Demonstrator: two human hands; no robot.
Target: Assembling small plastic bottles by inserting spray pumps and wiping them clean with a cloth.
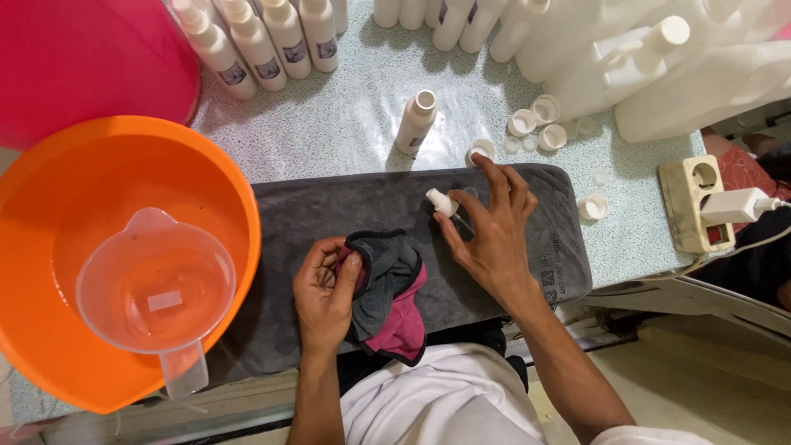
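My left hand (323, 290) grips a crumpled grey and pink cloth (390, 297) over the near edge of a dark grey towel (329, 210) spread on the speckled table (346, 124). My right hand (494, 227) rests on the towel with its fingers spread. Its thumb and forefinger pinch a small white spray pump head (442, 203) with a thin tube. A single white bottle (414, 121) without a cap stands just beyond the towel.
An orange basin (49, 247) with liquid and a clear measuring jug (152, 288) sits at the left, a pink tub (82, 58) behind it. Rows of white bottles (264, 37), large white jerrycans (659, 74) and loose white caps (535, 124) stand at the back. A power strip (696, 202) lies at the right.
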